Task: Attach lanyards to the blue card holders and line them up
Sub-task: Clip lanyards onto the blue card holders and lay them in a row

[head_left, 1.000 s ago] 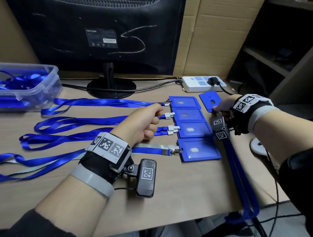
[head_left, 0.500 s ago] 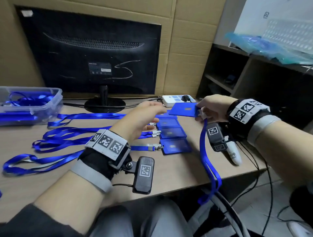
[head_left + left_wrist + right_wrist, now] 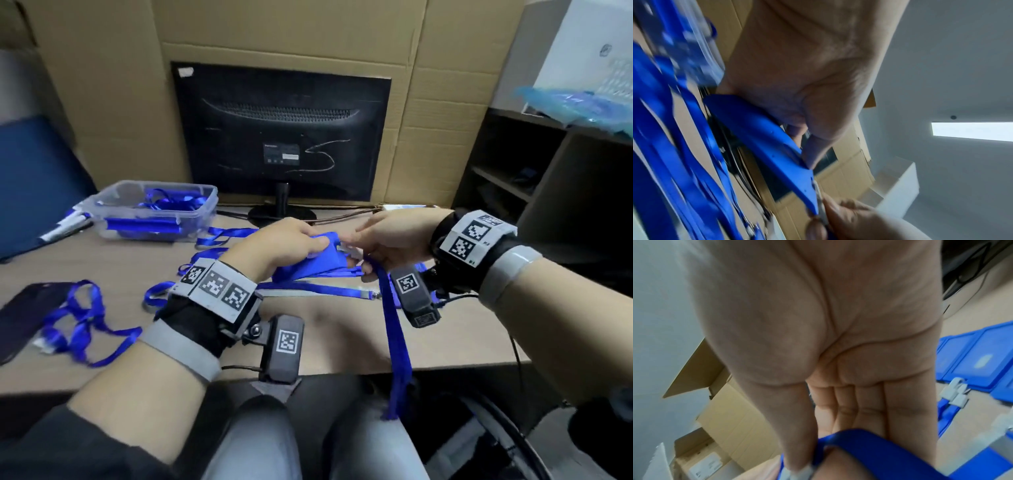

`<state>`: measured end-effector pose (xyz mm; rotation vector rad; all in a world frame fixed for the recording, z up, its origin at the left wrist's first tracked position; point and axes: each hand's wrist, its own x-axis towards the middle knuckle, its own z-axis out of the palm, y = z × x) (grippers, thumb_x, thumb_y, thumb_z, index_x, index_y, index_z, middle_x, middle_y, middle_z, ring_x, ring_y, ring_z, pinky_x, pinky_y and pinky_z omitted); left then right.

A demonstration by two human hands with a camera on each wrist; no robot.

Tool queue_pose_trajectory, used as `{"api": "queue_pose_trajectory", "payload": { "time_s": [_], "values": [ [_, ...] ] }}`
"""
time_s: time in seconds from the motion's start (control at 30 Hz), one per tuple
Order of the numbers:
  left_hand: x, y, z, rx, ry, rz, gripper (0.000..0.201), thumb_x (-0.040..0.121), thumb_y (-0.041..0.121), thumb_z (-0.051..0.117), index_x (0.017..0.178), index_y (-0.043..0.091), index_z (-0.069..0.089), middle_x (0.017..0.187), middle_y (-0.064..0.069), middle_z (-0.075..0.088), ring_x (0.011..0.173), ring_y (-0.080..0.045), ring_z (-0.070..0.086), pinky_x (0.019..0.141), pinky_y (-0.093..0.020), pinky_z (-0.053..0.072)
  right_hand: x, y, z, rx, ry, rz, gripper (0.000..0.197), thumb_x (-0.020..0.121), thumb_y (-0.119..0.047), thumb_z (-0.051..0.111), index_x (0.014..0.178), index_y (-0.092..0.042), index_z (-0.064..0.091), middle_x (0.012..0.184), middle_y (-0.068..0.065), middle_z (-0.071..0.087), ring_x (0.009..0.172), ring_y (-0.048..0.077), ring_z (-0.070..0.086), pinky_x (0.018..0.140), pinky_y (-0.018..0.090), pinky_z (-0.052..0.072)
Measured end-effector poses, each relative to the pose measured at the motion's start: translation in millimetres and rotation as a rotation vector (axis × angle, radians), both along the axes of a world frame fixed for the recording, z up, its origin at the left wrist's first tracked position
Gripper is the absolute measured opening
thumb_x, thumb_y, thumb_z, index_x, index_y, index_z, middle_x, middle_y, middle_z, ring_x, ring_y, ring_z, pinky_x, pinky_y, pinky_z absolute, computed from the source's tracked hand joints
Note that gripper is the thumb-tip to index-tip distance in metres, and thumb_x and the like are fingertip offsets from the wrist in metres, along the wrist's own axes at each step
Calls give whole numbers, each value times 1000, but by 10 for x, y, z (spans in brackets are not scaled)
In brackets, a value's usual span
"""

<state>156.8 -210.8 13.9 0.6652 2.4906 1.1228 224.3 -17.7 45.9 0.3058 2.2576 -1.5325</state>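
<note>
While both forearms reach forward over the desk (image 3: 325, 346), the left hand (image 3: 281, 246) curls its grip around a blue card holder (image 3: 313, 258), thumb on top, raising it above the desk. Its long axis runs left to right, tilted, the slotted end toward the right hand (image 3: 387, 236). That hand pinches the clip of a lanyard (image 3: 394, 329) at the holder's end; the strap hangs down past the desk's front edge. Beneath lie more card holders (image 3: 972, 360) and lanyards with clips. Farther left sits a clear tub (image 3: 154, 209) of lanyards, then a monitor (image 3: 281, 130) against cardboard.
</note>
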Motion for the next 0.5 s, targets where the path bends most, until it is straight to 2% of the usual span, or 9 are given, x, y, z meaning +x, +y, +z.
{"api": "queue_pose_trajectory", "payload": {
  "time_s": [0.07, 0.13, 0.23, 0.3, 0.37, 0.4, 0.43, 0.47, 0.5],
  "values": [
    [-51, -233, -5, 34, -13, 50, 36, 100, 40, 61, 71, 20, 58, 69, -1, 50, 60, -15, 38, 63, -32, 29, -75, -103, -26, 15, 7, 91, 17, 103, -18, 62, 97, -3, 66, 87, 10, 66, 64, 16, 57, 77, 36, 61],
    [-79, -429, -8, 68, -36, 60, 40, 100, 41, 64, 67, 20, 56, 69, -1, 51, 56, -12, 39, 64, -29, 31, -169, -214, -68, -2, 38, 136, 15, 102, -14, 62, 94, -2, 67, 88, 10, 66, 64, 13, 59, 79, 33, 61],
    [-100, -653, 0, 81, -76, 40, 48, 96, 43, 67, 57, 20, 50, 76, -10, 49, 75, -20, 40, 82, -31, 33, -304, -376, -134, -25, 93, 210, 14, 100, -8, 63, 100, 4, 68, 86, 11, 69, 66, 14, 62, 82, 33, 62],
    [-79, -763, 19, 76, -97, 38, 49, 100, 38, 65, 57, 18, 50, 77, -12, 46, 81, -21, 38, 86, -33, 32, -373, -464, -158, -17, 126, 280, 17, 97, -11, 66, 100, 4, 70, 86, 11, 69, 69, 15, 63, 86, 35, 62],
    [-89, -858, 1, 101, -141, 40, 44, 104, 30, 61, 64, 12, 58, 71, -9, 48, 85, -19, 43, 93, -33, 34, -422, -555, -178, -30, 146, 334, 21, 90, -20, 71, 96, 0, 74, 88, 13, 69, 75, 18, 64, 94, 42, 58],
    [-101, -897, -11, 124, -165, 44, 39, 105, 27, 59, 73, 5, 64, 68, -5, 50, 86, -17, 46, 98, -33, 35, -441, -601, -182, -34, 165, 347, 23, 86, -23, 73, 95, -3, 76, 89, 12, 70, 79, 20, 65, 97, 43, 55],
    [-109, -935, -25, 141, -187, 57, 34, 105, 27, 59, 85, 0, 68, 67, -1, 52, 86, -15, 49, 98, -33, 36, -460, -644, -183, -17, 198, 356, 22, 84, -25, 74, 93, -6, 77, 90, 10, 73, 83, 19, 65, 98, 42, 52],
    [-121, -972, -38, 158, -213, 77, 30, 104, 27, 60, 93, 1, 70, 68, 0, 54, 85, -14, 51, 95, -32, 37, -471, -685, -174, 32, 251, 371, 20, 83, -27, 74, 92, -10, 79, 90, 7, 75, 87, 17, 66, 98, 38, 49],
    [-129, -1006, -48, 175, -255, 106, 27, 103, 27, 62, 93, 4, 71, 70, 1, 57, 85, -13, 53, 89, -29, 40, -479, -722, -156, 96, 305, 392, 17, 84, -29, 75, 90, -14, 80, 91, 5, 77, 90, 14, 66, 95, 32, 47]
  ]
}}
